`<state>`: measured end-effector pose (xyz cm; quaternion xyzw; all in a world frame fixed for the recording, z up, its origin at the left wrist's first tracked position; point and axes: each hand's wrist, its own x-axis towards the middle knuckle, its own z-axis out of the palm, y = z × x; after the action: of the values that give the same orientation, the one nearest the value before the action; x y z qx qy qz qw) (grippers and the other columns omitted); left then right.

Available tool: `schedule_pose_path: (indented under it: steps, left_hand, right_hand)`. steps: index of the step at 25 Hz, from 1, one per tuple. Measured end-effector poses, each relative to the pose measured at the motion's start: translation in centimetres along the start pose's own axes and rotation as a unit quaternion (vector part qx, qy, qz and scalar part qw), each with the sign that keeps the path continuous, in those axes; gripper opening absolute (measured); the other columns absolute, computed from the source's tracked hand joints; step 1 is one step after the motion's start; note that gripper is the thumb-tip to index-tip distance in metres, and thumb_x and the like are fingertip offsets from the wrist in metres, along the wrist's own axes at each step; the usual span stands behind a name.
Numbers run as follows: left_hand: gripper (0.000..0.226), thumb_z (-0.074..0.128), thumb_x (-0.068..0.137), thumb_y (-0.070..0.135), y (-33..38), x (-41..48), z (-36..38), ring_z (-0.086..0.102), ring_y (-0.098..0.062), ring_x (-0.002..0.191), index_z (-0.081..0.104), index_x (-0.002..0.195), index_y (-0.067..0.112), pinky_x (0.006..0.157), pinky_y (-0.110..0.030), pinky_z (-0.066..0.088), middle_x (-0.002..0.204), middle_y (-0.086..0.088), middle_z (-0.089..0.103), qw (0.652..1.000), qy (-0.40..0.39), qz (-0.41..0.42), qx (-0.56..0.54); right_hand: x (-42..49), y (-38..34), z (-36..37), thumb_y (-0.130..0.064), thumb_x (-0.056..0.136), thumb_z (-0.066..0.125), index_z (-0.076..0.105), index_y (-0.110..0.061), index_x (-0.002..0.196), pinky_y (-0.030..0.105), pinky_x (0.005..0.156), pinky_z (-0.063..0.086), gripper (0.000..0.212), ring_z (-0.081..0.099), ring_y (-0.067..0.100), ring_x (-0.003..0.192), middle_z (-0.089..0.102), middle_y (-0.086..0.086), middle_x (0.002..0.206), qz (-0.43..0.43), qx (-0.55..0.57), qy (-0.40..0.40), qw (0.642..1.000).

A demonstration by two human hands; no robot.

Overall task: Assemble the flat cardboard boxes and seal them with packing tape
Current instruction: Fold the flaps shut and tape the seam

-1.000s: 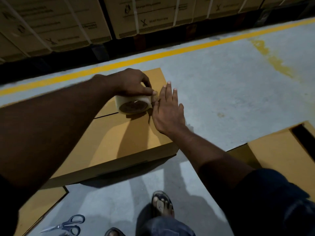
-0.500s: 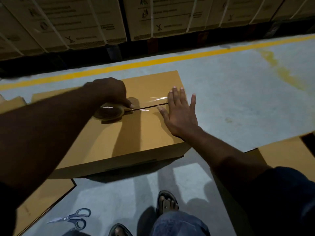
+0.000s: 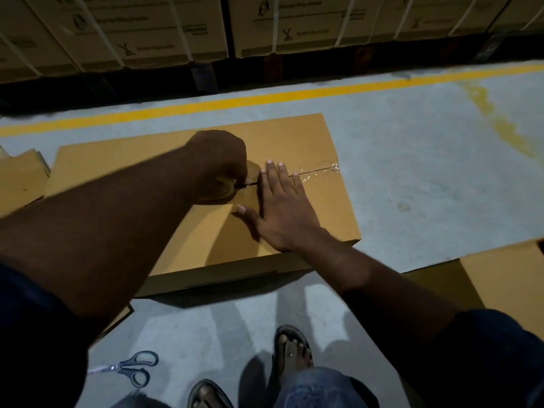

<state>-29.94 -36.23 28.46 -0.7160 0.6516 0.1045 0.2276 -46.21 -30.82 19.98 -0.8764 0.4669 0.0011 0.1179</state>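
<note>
Gripping tape roll (image 3: 219, 188) in left hand (image 3: 219, 156), right hand (image 3: 281, 207) flat on box (image 3: 318, 136)

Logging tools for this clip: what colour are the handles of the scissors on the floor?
The scissors have grey handles; head view, lower left.
</note>
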Motion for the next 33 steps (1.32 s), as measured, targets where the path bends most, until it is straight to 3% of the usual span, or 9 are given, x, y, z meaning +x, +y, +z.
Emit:
schedule_pose_path:
  steps: [3, 6, 10, 16, 20, 24, 29, 33]
  left_hand:
    - [0.059, 0.060, 0.084, 0.070, -2.8, -1.2, -1.1, 0.053, -0.020, 0.097, 0.068, 0.117, 0.021, 0.082, -0.031, 0.043, 0.115, -0.003, 0.065, 0.996, -0.047, 0.061, -0.056]
    - [0.052, 0.061, 0.080, 0.072, -7.4, -4.5, -2.2, 0.049, -0.017, 0.102, 0.070, 0.113, 0.032, 0.084, -0.030, 0.038, 0.120, 0.001, 0.063, 0.991, -0.065, 0.091, -0.080]
    - [0.045, 0.067, 0.074, 0.072, -12.6, -6.9, -2.3, 0.051, -0.018, 0.102, 0.072, 0.103, 0.038, 0.080, -0.030, 0.037, 0.112, 0.004, 0.063, 0.995, -0.061, 0.023, -0.077]
    - [0.061, 0.069, 0.070, 0.077, -12.0, -4.5, 2.2, 0.060, -0.019, 0.090, 0.070, 0.106, 0.028, 0.076, -0.034, 0.051, 0.097, 0.003, 0.066, 0.997, -0.057, -0.049, -0.004]
    - [0.060, 0.075, 0.066, 0.073, -10.9, -2.5, 2.7, 0.063, -0.019, 0.075, 0.065, 0.085, 0.017, 0.069, -0.034, 0.054, 0.078, -0.002, 0.066, 0.997, -0.044, -0.061, 0.019]
    - [0.057, 0.078, 0.066, 0.068, -9.8, -1.8, 2.9, 0.063, -0.021, 0.075, 0.056, 0.074, 0.015, 0.058, -0.031, 0.045, 0.076, -0.003, 0.063, 0.996, -0.035, -0.068, 0.035]
    - [0.052, 0.073, 0.075, 0.064, -10.2, -2.0, 3.3, 0.059, -0.018, 0.070, 0.067, 0.092, 0.015, 0.056, -0.031, 0.043, 0.077, -0.001, 0.062, 0.997, -0.014, -0.054, 0.046]
    - [0.046, 0.065, 0.083, 0.067, -12.8, -3.5, 2.8, 0.054, -0.018, 0.094, 0.065, 0.108, 0.028, 0.078, -0.033, 0.043, 0.105, 0.003, 0.061, 0.998, -0.042, 0.019, -0.051]
  right_hand:
    - [-0.1, 0.0, -0.1, -0.075, 0.094, 0.005, -0.004, -0.008, 0.159, 0.049, 0.125, -0.001, 0.094, -0.017, 0.025, 0.153, -0.014, 0.011, 0.167, -0.004, -0.015, -0.003, 1.000]
    - [-0.3, 0.0, -0.5, -0.075, 0.093, 0.004, -0.006, -0.008, 0.159, 0.047, 0.125, -0.003, 0.094, -0.018, 0.024, 0.153, -0.015, 0.011, 0.167, -0.003, -0.007, -0.012, 1.000]
    - [-0.4, 0.0, -0.7, -0.075, 0.093, 0.005, -0.007, -0.009, 0.159, 0.047, 0.125, -0.004, 0.094, -0.018, 0.023, 0.153, -0.015, 0.010, 0.167, -0.004, -0.001, -0.009, 1.000]
    - [-0.5, -0.2, -0.4, -0.069, 0.098, 0.010, 0.001, -0.009, 0.160, 0.050, 0.124, -0.004, 0.087, -0.011, 0.026, 0.154, -0.008, 0.010, 0.168, -0.009, -0.019, 0.024, 0.999]
    - [0.3, -2.3, 0.0, -0.060, 0.102, 0.015, 0.006, -0.010, 0.160, 0.053, 0.123, -0.005, 0.078, -0.007, 0.027, 0.155, -0.003, 0.010, 0.168, -0.080, -0.038, 0.017, 0.996]
    - [2.1, -6.5, 1.0, -0.066, 0.100, 0.016, 0.000, -0.010, 0.160, 0.049, 0.125, -0.003, 0.084, -0.011, 0.027, 0.154, -0.007, 0.011, 0.168, -0.124, -0.004, -0.019, 0.992]
    - [2.5, -10.5, 1.8, -0.069, 0.098, 0.013, -0.005, -0.008, 0.159, 0.048, 0.125, -0.004, 0.088, -0.017, 0.028, 0.153, -0.014, 0.014, 0.166, -0.126, 0.033, -0.030, 0.991]
    - [2.5, -9.9, 2.0, -0.070, 0.098, 0.014, -0.004, -0.007, 0.159, 0.046, 0.126, -0.001, 0.090, -0.014, 0.024, 0.154, -0.011, 0.011, 0.167, -0.119, 0.015, -0.020, 0.993]
